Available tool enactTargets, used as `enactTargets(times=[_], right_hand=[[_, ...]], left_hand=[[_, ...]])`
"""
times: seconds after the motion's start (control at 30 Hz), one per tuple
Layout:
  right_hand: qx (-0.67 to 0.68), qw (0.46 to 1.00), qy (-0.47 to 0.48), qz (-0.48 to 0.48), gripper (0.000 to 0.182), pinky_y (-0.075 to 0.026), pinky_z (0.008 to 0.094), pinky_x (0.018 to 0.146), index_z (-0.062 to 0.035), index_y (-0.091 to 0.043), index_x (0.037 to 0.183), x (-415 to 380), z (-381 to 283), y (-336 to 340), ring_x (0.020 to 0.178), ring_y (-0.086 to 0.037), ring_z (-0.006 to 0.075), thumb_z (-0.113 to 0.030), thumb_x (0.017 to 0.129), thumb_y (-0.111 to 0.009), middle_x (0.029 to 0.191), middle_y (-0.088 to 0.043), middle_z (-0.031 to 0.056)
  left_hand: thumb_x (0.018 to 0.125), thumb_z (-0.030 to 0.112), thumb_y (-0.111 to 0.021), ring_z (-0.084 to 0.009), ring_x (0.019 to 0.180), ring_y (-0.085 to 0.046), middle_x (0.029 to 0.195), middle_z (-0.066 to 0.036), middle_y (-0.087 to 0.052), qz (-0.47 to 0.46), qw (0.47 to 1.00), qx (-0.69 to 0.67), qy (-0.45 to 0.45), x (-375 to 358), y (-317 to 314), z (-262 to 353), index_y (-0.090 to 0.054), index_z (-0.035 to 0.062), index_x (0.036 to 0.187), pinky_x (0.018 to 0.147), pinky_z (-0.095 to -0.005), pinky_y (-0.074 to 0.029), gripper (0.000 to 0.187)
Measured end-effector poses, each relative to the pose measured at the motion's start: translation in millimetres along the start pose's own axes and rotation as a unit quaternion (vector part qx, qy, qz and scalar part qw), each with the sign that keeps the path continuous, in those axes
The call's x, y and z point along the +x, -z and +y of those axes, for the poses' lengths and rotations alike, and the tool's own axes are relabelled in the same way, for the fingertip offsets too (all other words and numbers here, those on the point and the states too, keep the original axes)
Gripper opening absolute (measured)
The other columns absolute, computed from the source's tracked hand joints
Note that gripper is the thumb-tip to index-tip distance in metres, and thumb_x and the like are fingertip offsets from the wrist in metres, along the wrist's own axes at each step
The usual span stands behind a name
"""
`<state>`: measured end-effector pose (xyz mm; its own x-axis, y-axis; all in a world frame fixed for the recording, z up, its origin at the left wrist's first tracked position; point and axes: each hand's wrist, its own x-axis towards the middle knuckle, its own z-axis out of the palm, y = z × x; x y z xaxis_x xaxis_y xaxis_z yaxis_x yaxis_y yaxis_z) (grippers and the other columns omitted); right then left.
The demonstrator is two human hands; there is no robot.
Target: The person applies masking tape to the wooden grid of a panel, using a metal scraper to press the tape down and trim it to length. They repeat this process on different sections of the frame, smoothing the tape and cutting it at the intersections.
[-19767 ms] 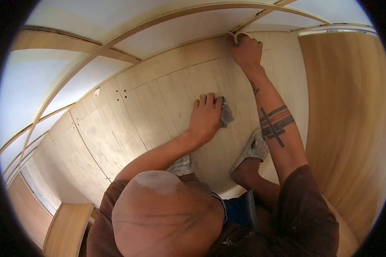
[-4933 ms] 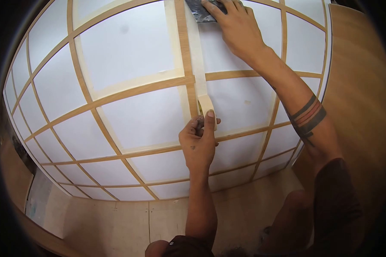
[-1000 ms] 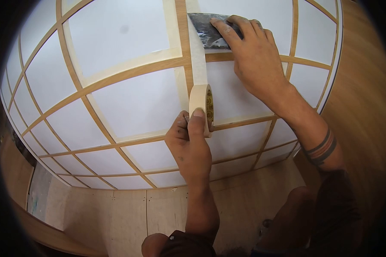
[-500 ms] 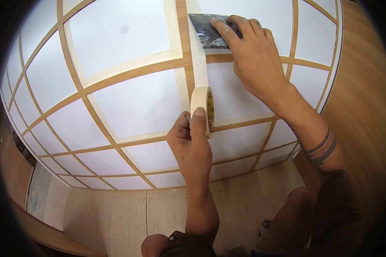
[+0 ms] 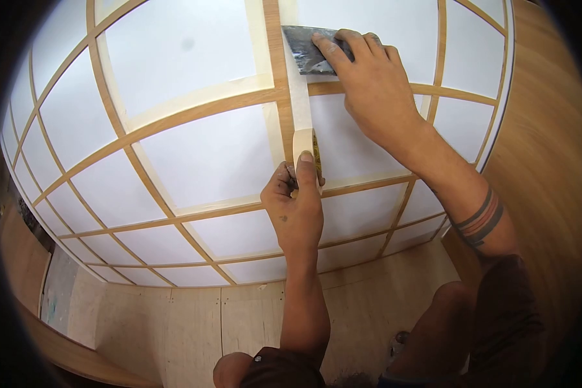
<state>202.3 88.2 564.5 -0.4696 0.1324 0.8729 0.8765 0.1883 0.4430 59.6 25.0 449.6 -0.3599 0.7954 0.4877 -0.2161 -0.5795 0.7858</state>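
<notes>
My left hand (image 5: 297, 207) is closed round a roll of masking tape (image 5: 302, 143), thumb on its outer face. From the roll a cream strip of tape (image 5: 299, 97) runs up along the edge of a wooden bar (image 5: 275, 45). In my right hand (image 5: 378, 87) is a dark, smeared scraper blade (image 5: 307, 48), fingers spread over its right part. The blade's left edge lies over the tape strip beside the bar. Behind both hands is a white panel (image 5: 204, 158) with a wooden grid, some panes edged in tape.
Below the panel lies a pale board floor (image 5: 194, 323) with dark seams. A brown wooden surface (image 5: 537, 129) stretches along the right side. My knees show at the bottom, and a small clear object (image 5: 399, 341) lies near the right leg.
The tape roll has turned more edge-on and my left hand has shifted slightly right and up. My right hand and the scraper have slid a little down and left.
</notes>
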Motion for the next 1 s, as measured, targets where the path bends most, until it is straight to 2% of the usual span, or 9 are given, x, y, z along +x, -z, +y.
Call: enactTargets(times=[0.37,0.63,0.77,0.83,0.87,0.93,1.0], right_hand=[[0.006,1.0,0.001,-0.007,0.066,-0.047,0.0461,0.095,-0.0037,-0.056,0.147,-4.8,1.4,-0.9,0.121,-0.06,0.0335,0.007,0.083,-0.066,0.131,-0.062,0.0189],[-0.041,0.999,0.016,0.005,0.059,-0.048,0.0436,0.091,-0.005,-0.06,0.143,-3.1,-1.1,-2.7,0.117,-0.061,0.0308,0.0,0.085,-0.067,0.126,-0.065,0.0159],[-0.023,1.0,0.019,-0.005,0.058,-0.049,0.043,0.09,-0.0065,-0.06,0.142,10.8,12.8,4.2,0.114,-0.062,0.0301,-0.001,0.085,-0.068,0.121,-0.065,0.0145],[0.081,0.993,-0.013,-0.087,0.07,-0.049,0.0442,0.09,-0.0089,-0.059,0.146,33.0,28.8,15.6,0.11,-0.061,0.0319,0.011,0.079,-0.061,0.125,-0.063,0.0125],[0.082,0.993,-0.011,-0.087,0.07,-0.049,0.0442,0.09,-0.0089,-0.059,0.146,51.1,36.6,24.5,0.11,-0.061,0.0319,0.011,0.079,-0.061,0.125,-0.063,0.0125],[0.167,0.95,-0.051,-0.261,0.042,-0.05,0.0487,0.104,0.0047,-0.069,0.129,89.0,50.6,46.8,0.116,-0.067,0.0403,-0.003,0.09,-0.054,0.118,-0.072,0.028],[0.144,0.951,-0.073,-0.262,0.042,-0.051,0.0484,0.103,0.0049,-0.07,0.128,111.5,52.3,62.2,0.116,-0.068,0.0409,-0.003,0.09,-0.054,0.118,-0.072,0.0287]], left_hand=[[0.104,0.031,-0.067,-0.0065,0.065,-0.041,0.068,0.002,-0.054,-0.002,1.0,-0.009,0.004,1.1,-2.9,-3.7,-0.058,0.0037,0.074,0.06,-0.0274,-0.034,0.042],[0.104,0.031,-0.067,-0.0061,0.065,-0.042,0.068,0.002,-0.054,0.005,1.0,-0.012,0.009,1.8,-3.7,-5.5,-0.059,0.0034,0.074,0.06,-0.0263,-0.034,0.042],[0.104,0.031,-0.068,-0.006,0.065,-0.042,0.068,0.002,-0.054,0.004,1.0,-0.005,0.011,2.7,-2.5,-7.0,-0.059,0.0034,0.074,0.06,-0.0264,-0.034,0.042],[0.104,0.031,-0.068,-0.0059,0.065,-0.042,0.068,0.003,-0.054,0.008,1.0,-0.007,0.006,3.7,-3.8,-7.8,-0.06,0.0035,0.074,0.06,-0.0265,-0.034,0.042],[0.104,0.031,-0.068,-0.0058,0.065,-0.042,0.069,0.003,-0.054,0.012,1.0,-0.007,0.002,3.9,-4.4,-8.4,-0.06,0.0035,0.074,0.059,-0.0265,-0.033,0.042],[0.105,0.03,-0.068,-0.0058,0.065,-0.042,0.069,0.003,-0.054,0.013,1.0,0.001,0.007,4.9,-2.7,-10.2,-0.06,0.0034,0.074,0.06,-0.0266,-0.033,0.042],[0.105,0.03,-0.068,-0.0058,0.066,-0.042,0.069,0.002,-0.055,0.009,1.0,0.009,0.013,5.5,-2.9,-12.5,-0.06,0.0033,0.074,0.06,-0.0266,-0.033,0.041]])
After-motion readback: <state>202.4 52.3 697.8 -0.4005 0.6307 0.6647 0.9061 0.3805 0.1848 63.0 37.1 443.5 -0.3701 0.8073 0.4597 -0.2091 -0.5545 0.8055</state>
